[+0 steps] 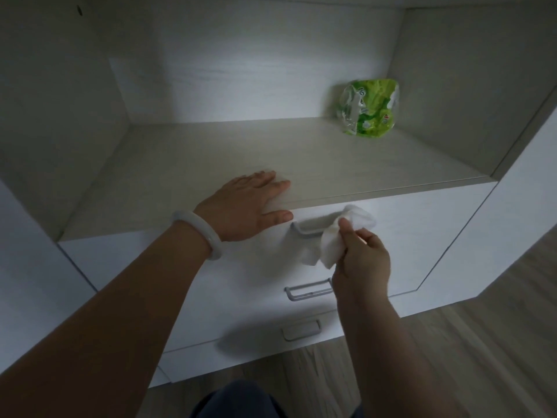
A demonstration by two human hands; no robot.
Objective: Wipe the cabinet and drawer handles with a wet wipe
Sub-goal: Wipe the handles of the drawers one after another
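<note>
Biggest risk I can see is the wet wipe (pixel 334 236) bunching up on the right end of the top drawer handle (pixel 313 226), so it only cleans that end and misses the underside, or the loose tail snags and slips out of the pinch; the two lower handles (pixel 307 292) look untouched and would be easy to skip too. The right hand (pixel 360 259) has its fingers (pixel 346 229) curled tight, pinching the wipe against the handle. The left hand (pixel 244 205) lies flat with its fingers spread, pressing on the shelf (pixel 211 158) at its front edge and holding nothing, while the green wipe pack (pixel 369 107) sits near the shelf's back right corner.
</note>
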